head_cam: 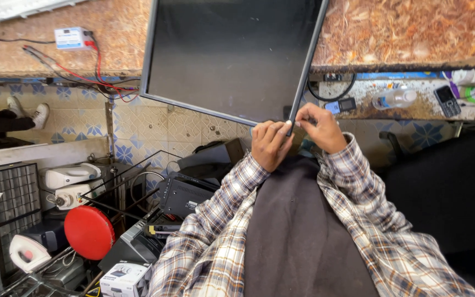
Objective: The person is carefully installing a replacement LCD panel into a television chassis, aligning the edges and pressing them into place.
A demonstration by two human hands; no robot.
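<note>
A large flat dark screen panel [232, 55] lies across the wooden bench, its near corner hanging over the edge toward me. My left hand [269, 143] grips that corner from the left side, fingers curled over the frame. My right hand [319, 129] pinches the panel's thin edge at the same corner from the right. Both plaid sleeves reach up from my lap.
A small white box with red and black wires [72, 38] sits on the bench [402, 33] at left. A lower shelf holds a water bottle [394, 99] and a small phone [446, 100]. Stacked electronics, a red disc [89, 232] and irons crowd the floor at left.
</note>
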